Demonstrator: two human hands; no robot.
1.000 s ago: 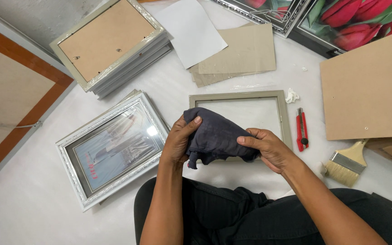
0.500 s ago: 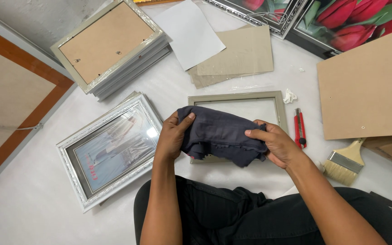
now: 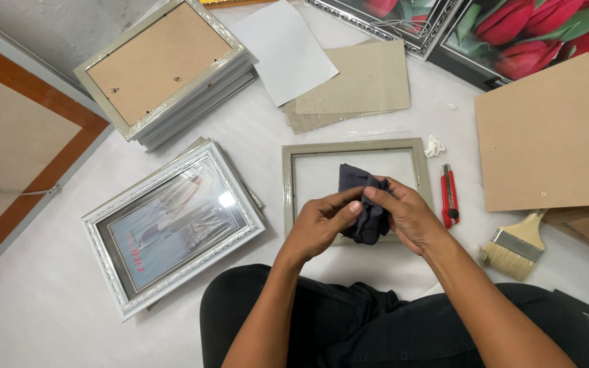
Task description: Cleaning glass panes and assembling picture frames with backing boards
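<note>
The head view looks down on a white floor covering with one dark cloth (image 3: 364, 204), bunched into a wad and held by two hands over one empty grey-green picture frame (image 3: 356, 148) that lies flat just ahead of the person's black-trousered lap (image 3: 349, 313). The left hand (image 3: 318, 225) is curled narrow, its thumb and forefinger pinching the near edge of the cloth; the right hand (image 3: 410, 217) is closed around the cloth's right side, fingertips meeting the left hand's at the fold. Both hands grip the cloth, which hangs above the frame's glass, though whether it touches the glass cannot be told. Just right of the frame lies one red utility knife (image 3: 449, 195), with one small white crumpled scrap (image 3: 434, 146) beyond it. One paintbrush (image 3: 516, 247) with pale bristles lies further right, near one large brown backing board (image 3: 547, 136). To the left lies one silver ornate frame (image 3: 172, 225) with a picture in it, and beyond that one stack of grey frames (image 3: 165, 75) lying face down. Above the empty frame lie one white sheet (image 3: 284, 48) and a few cardboard sheets (image 3: 356, 82), exact count unclear. Two framed tulip pictures (image 3: 526, 34) show at the top right.
</note>
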